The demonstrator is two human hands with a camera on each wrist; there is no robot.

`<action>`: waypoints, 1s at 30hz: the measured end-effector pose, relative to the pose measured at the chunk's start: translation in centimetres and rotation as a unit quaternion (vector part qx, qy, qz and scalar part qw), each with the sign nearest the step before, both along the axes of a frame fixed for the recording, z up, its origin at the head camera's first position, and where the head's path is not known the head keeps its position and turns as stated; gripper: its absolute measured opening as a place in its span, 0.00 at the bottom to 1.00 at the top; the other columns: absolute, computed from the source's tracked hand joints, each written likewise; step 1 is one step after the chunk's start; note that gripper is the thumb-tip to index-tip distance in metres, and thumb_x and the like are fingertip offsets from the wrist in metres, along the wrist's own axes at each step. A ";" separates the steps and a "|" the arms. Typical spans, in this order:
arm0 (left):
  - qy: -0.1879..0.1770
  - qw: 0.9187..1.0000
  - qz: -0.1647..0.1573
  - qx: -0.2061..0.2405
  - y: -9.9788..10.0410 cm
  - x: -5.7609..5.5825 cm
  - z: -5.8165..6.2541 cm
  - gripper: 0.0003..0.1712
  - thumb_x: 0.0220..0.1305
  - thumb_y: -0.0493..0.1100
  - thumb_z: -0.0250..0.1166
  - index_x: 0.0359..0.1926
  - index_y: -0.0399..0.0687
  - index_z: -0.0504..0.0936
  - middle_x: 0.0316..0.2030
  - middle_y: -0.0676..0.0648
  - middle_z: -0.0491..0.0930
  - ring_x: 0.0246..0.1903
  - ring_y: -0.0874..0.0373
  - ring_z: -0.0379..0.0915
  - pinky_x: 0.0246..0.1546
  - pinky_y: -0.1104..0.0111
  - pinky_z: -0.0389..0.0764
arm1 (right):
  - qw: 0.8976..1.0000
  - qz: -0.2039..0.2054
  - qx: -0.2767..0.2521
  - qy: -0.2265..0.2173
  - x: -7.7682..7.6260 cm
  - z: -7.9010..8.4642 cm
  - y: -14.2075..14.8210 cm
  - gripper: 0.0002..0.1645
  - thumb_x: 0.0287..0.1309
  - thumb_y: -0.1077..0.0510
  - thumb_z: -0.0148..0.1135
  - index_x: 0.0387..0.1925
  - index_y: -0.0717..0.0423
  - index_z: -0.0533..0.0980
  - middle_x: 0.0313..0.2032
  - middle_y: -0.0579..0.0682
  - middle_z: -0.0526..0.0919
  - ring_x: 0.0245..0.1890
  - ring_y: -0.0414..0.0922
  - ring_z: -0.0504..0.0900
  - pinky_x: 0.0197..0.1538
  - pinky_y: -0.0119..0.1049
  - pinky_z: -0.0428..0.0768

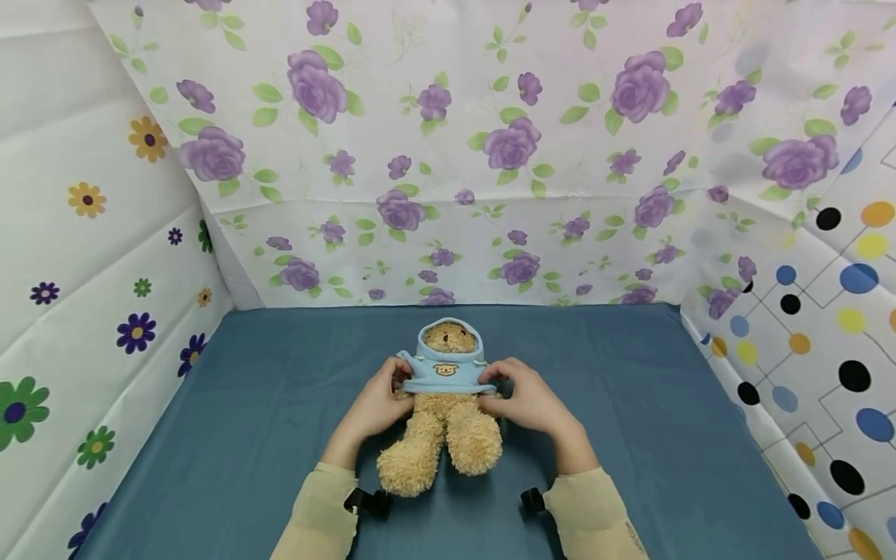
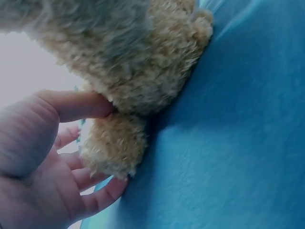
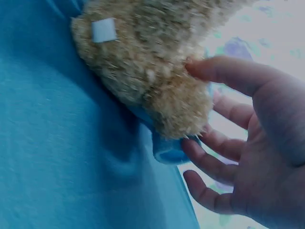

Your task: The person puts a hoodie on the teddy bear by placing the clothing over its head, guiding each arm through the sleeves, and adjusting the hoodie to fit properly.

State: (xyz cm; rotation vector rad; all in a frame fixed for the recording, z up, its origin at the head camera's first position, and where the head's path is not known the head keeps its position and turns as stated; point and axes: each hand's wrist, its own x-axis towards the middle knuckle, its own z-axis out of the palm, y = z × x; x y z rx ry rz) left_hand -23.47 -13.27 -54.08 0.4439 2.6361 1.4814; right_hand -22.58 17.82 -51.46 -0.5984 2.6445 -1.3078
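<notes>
A curly tan teddy bear (image 1: 476, 443) lies on its back, its legs toward me. It has on a light blue hooded top (image 1: 427, 372) with a small animal face on the chest, and the hood frames the bear's face. My left hand (image 1: 378, 402) holds the bear's arm (image 2: 114, 145) beside the hem, thumb against the inner side and fingers round the outside. On the other side, my right hand (image 1: 525, 397) holds the other arm (image 3: 178, 107) between thumb and bent fingers. A blue sleeve cuff (image 3: 169, 151) shows beyond that arm in the right wrist view.
A blue-grey cloth (image 1: 280, 420) covers the table. Behind it hangs a purple-flowered sheet (image 1: 455, 155); a daisy-print sheet (image 1: 84, 257) stands at left and a dotted sheet (image 1: 819, 342) at right. A white tag (image 3: 104, 30) is on the bear's underside.
</notes>
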 end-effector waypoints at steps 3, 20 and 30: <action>-0.040 0.999 -0.011 0.016 -0.6 0.0 0.3 0.26 0.68 0.35 0.70 0.62 0.42 0.69 0.56 0.39 0.76 0.50 0.47 0.78 0.46 0.53 0.80 | 1.000 -0.003 0.000 0.001 0.0 0.3 0.5 0.18 0.68 0.44 0.75 0.55 0.39 0.83 0.58 0.45 0.79 0.59 0.52 0.79 0.57 0.55 0.79; -0.179 0.983 0.039 0.032 -2.4 0.4 2.3 0.39 0.77 0.65 0.64 0.74 0.45 0.67 0.52 0.40 0.82 0.37 0.47 0.79 0.36 0.55 0.79 | 0.990 -0.127 -0.043 0.047 -0.1 1.5 2.3 0.11 0.77 0.49 0.66 0.52 0.48 0.86 0.45 0.43 0.89 0.43 0.44 0.85 0.46 0.47 0.83; -0.197 0.979 0.045 0.015 -2.2 0.5 2.0 0.39 0.77 0.69 0.60 0.65 0.39 0.78 0.42 0.43 0.81 0.33 0.49 0.82 0.34 0.58 0.80 | 0.987 -0.141 -0.019 0.076 0.2 2.6 2.9 0.09 0.77 0.51 0.66 0.50 0.47 0.87 0.43 0.43 0.88 0.38 0.43 0.84 0.43 0.46 0.82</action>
